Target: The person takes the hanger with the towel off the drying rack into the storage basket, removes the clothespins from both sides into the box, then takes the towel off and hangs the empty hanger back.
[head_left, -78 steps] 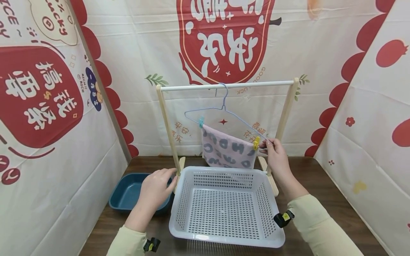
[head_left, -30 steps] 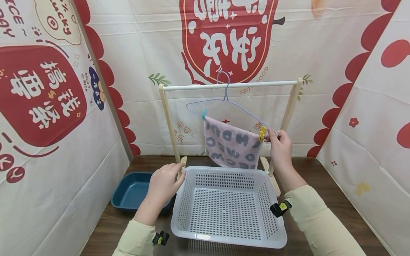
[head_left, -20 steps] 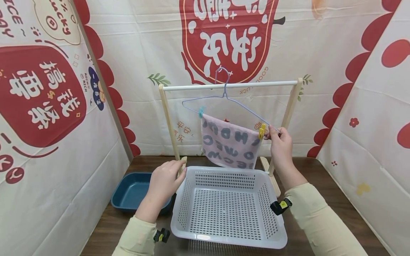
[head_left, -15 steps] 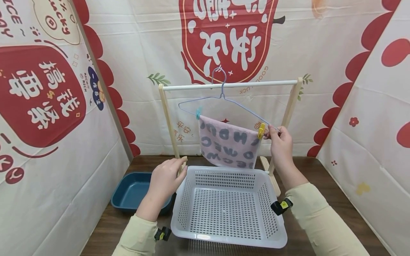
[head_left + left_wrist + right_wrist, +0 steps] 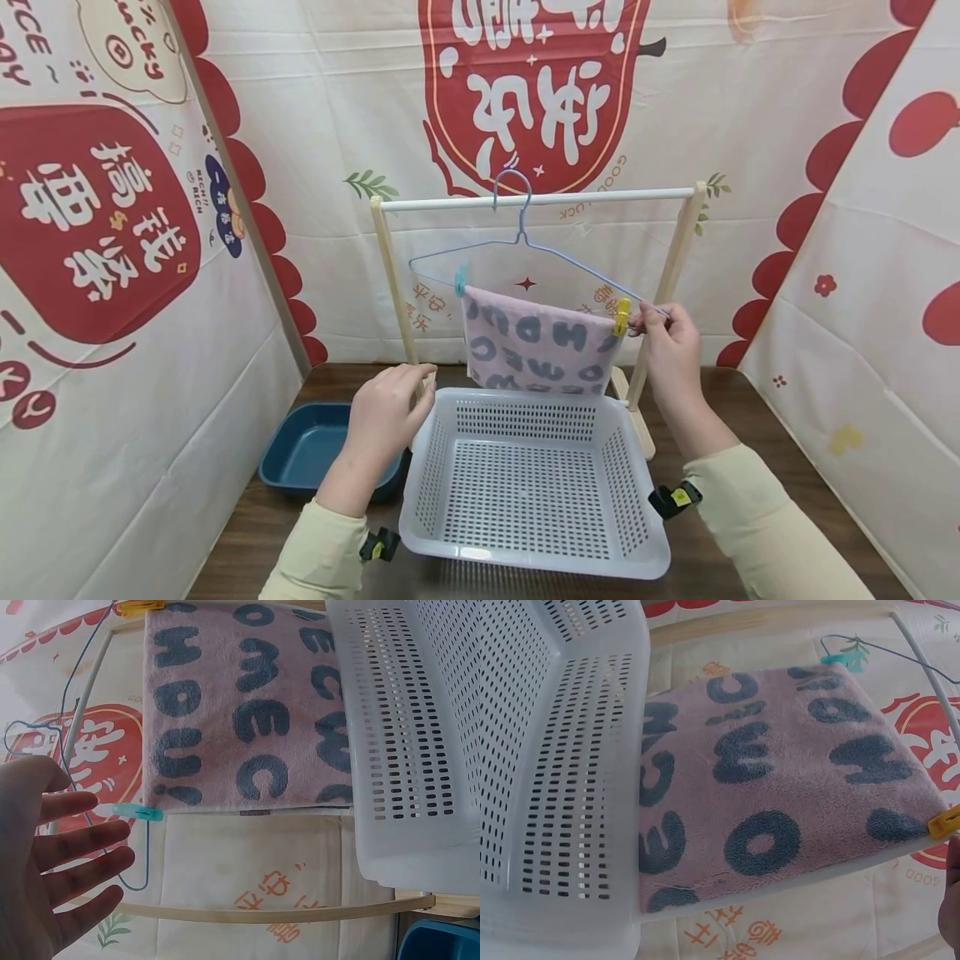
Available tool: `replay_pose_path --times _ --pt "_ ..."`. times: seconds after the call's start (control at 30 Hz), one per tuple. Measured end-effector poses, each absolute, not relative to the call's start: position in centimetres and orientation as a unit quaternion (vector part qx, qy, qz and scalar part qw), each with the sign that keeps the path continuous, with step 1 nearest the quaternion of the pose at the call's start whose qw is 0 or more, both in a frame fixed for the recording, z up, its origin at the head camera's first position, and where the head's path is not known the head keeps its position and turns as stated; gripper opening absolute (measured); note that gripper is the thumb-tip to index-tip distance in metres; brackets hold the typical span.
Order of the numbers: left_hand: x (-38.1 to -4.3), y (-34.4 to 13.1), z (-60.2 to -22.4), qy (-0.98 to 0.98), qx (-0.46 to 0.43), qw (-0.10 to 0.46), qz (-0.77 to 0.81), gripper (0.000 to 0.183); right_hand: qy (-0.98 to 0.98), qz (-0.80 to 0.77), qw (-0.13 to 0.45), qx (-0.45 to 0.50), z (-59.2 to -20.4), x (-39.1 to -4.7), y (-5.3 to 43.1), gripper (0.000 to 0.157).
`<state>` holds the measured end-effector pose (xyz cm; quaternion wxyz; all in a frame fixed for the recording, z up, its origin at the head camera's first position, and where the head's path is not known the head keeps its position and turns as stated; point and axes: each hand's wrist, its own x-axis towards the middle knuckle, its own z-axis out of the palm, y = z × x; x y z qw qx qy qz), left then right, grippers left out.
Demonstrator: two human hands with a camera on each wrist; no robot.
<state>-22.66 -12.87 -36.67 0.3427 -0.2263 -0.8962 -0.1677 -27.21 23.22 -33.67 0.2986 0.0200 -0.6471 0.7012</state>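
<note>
A blue wire hanger [image 5: 562,254] is tilted in front of the rack's white rod [image 5: 450,203], its hook top above the rod. Whether the hook rests on the rod I cannot tell. A pink towel with grey letters [image 5: 536,342] hangs from it by a turquoise clothespin [image 5: 461,281] and a yellow clothespin [image 5: 622,317]. My right hand [image 5: 671,346] pinches the hanger's lower right end beside the yellow clothespin. My left hand [image 5: 386,408] is held near the rack's left foot; in the left wrist view its fingers [image 5: 82,847] are spread and hold nothing.
A white perforated basket [image 5: 532,562] stands in front of the rack, below the towel. Left of it sits a blue basin [image 5: 300,450], partly behind my left arm. The rack's wooden posts [image 5: 390,275] rise from the brown table [image 5: 757,500]. Printed cloth surrounds the back and sides.
The hanger and towel first rose with the right hand, and the hook shifted left. Over the last half second they have come down, the right hand moving a little right. The left hand barely moved.
</note>
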Motion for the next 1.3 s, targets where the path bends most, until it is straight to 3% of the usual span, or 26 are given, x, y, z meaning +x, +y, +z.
replay_pose_path --times 0.97,1.3 --pt "-21.9 -12.8 -35.6 -0.878 -0.239 0.366 -0.192 0.024 -0.663 0.519 0.522 0.133 -33.2 -24.3 24.7 0.023" --pt "-21.8 -12.6 -35.3 -0.856 -0.262 0.382 -0.229 0.031 -0.672 0.452 0.563 0.164 -35.1 -23.6 25.2 0.049"
